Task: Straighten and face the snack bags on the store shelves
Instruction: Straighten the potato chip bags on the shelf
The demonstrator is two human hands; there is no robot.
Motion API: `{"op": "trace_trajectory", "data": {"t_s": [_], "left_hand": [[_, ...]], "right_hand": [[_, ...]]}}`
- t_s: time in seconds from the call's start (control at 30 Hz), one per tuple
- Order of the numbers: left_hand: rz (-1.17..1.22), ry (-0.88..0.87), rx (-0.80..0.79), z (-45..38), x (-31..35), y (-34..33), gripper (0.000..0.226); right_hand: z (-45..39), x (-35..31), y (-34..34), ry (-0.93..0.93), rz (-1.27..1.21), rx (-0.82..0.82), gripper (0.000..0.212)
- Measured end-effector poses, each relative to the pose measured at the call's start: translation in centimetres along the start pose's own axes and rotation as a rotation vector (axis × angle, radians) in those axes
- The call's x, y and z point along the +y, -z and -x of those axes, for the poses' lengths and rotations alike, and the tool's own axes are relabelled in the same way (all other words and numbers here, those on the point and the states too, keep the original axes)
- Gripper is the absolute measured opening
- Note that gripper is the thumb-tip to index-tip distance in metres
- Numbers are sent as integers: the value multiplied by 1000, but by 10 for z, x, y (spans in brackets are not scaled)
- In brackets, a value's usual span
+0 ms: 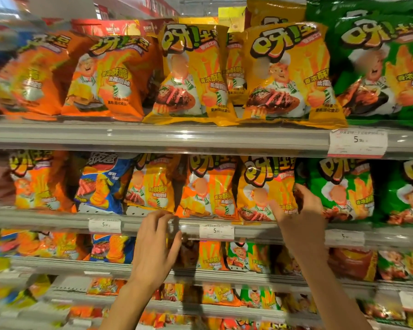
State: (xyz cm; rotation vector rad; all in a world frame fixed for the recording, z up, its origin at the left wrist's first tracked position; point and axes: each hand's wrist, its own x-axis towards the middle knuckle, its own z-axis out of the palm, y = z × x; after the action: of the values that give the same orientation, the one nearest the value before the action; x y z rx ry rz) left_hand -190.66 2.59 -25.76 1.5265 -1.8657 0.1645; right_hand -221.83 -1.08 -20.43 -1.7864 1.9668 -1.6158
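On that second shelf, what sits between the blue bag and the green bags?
In the head view, three bags stand between the blue ridged-chip bag and the green snack bag: a yellow one, an orange one, and another yellow one, which the right hand grips.

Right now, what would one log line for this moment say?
left hand: open, fingertips at yellow bag's bottom edge | right hand: grip on yellow steak bag | shelf: second from top
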Motion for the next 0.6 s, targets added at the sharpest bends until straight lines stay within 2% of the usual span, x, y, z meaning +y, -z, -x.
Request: {"op": "trace_trajectory", "data": {"t_s": [0.07,0.13,0.2,0.3,0.4,0.5,0.6], "left_hand": [[12,0,-8,-3,-14,11,44],[51,23,-7,-8,-30,22,43],[126,67,6,-15,-45,34,41],[226,116,42,-33,-67,50,38],[322,168,37,-53,-82,58,46],[449,247,-23,-70,-89,60,60],[504,318,-122,-88,-96,55,74]], "right_hand": [[9,-14,-1,7,-2,123,63],[21,-30,-8,90,37,229,62],[36,-46,-22,161,45,270,54],[52,-72,-49,160,6,210,46],[58,-93,-73,89,-23,130,39],[53,-114,-88,-47,-77,29,47],[48,-126,-94,-86,-87,11,52]]}}
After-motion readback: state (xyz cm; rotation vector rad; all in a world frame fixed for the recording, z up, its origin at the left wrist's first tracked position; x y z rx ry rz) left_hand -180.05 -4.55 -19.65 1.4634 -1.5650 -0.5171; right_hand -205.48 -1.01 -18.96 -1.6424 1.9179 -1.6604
